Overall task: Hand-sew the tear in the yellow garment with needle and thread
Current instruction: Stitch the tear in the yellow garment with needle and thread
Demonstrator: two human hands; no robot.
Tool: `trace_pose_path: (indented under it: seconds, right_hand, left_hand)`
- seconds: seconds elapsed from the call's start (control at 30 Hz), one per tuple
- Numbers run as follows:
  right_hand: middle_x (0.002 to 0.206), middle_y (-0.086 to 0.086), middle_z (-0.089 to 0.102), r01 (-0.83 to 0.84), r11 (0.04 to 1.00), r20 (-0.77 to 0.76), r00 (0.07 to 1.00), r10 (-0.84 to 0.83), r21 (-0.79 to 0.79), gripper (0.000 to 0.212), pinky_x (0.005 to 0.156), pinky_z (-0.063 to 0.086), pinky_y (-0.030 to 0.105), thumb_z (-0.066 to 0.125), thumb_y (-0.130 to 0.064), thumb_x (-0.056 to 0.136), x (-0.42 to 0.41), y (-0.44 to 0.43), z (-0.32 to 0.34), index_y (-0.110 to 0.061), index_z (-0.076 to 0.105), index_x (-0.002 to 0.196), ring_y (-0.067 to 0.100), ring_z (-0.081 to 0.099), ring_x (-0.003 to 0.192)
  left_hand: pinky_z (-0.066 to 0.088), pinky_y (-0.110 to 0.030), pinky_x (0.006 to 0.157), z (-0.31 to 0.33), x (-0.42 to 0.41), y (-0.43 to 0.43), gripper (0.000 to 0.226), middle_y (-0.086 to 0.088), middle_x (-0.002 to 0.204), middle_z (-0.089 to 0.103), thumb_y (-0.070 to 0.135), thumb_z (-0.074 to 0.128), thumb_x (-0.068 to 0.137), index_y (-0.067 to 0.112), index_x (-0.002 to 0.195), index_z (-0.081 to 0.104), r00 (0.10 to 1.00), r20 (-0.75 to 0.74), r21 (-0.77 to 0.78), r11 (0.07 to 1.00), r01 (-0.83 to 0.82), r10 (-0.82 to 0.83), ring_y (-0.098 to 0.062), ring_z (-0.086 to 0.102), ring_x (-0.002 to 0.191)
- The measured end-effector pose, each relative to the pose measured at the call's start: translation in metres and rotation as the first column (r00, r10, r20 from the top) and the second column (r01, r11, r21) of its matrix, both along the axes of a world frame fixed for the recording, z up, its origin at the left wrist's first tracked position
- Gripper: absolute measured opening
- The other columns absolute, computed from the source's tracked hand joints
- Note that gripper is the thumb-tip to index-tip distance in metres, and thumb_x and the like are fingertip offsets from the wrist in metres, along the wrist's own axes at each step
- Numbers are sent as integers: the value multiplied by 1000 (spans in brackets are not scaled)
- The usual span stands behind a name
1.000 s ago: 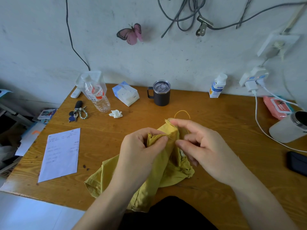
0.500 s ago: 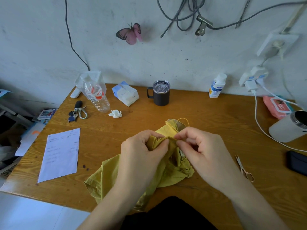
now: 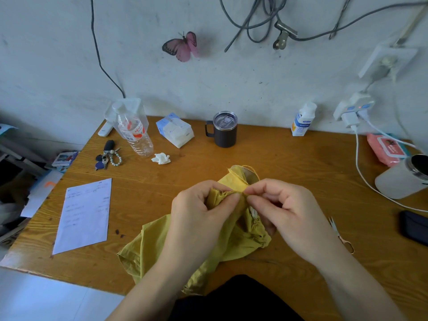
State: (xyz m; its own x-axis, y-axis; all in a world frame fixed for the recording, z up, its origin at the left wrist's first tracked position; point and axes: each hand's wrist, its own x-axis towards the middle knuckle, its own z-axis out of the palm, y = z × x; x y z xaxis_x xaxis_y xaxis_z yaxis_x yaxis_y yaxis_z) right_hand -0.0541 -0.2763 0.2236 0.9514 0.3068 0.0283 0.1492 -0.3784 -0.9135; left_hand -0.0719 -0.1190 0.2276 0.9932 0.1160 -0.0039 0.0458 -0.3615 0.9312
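Garment bunched just in front of mug. My left hand and right hand are together, both pinching its raised fold.

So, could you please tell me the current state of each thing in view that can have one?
Yellow cloth garment: bunched, partly lifted off the wooden table.
Left hand: grips the bunched fabric.
Right hand: pinches the garment's raised edge.
Dark lidded mug: upright, lid on.
Clear plastic bottle: standing, capped.
Small metal scissors: lying flat, untouched.
White charger: plugged in.
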Motion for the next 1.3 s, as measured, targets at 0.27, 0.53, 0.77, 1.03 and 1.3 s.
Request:
trace_pose_path:
  seconds: [0.27,0.53,0.77,1.03,1.3]
  right_hand:
    - [45,-3,51,-75,971,-232,964,129,226,21,49,44,21,56,-9,91,7,-12,0,-19,71,82,11,45,39]
    - [45,-2,45,-89,883,-427,850,308,460,9,39,39,21,66,-16,77,14,-20,-2,-15,74,81,8,38,34]
    - [43,-2,44,-45,849,-428,849,310,527,10,39,38,20,63,-13,78,11,-18,-9,-17,72,75,8,38,33]
    - [46,-3,50,-71,897,-244,950,193,436,10,43,42,20,61,-24,80,8,-6,-11,-20,63,71,10,44,38]
    - [49,-4,50,-49,838,-235,950,207,543,8,43,43,20,61,-23,82,10,1,-20,-18,56,85,9,46,40]
  left_hand:
    - [58,-29,61,2,6,6,7,-7,69,72,15,71,79,14,72,74,973,-199,-282,958,56,-116,-22,70,68]
    - [53,-19,54,9,13,12,8,-5,63,71,19,70,66,13,67,76,873,-345,-590,803,84,-345,-13,68,57]
    - [53,-20,52,4,14,9,6,-5,60,71,13,69,64,11,63,75,844,-372,-707,707,12,-386,-12,68,54]
    - [58,-27,62,-2,15,6,9,-12,70,72,11,70,66,6,71,75,859,-339,-719,695,27,-385,-19,69,63]
    - [58,-36,72,-4,12,8,17,-22,79,71,10,63,81,-4,85,71,846,-272,-744,658,118,-459,-29,70,70]
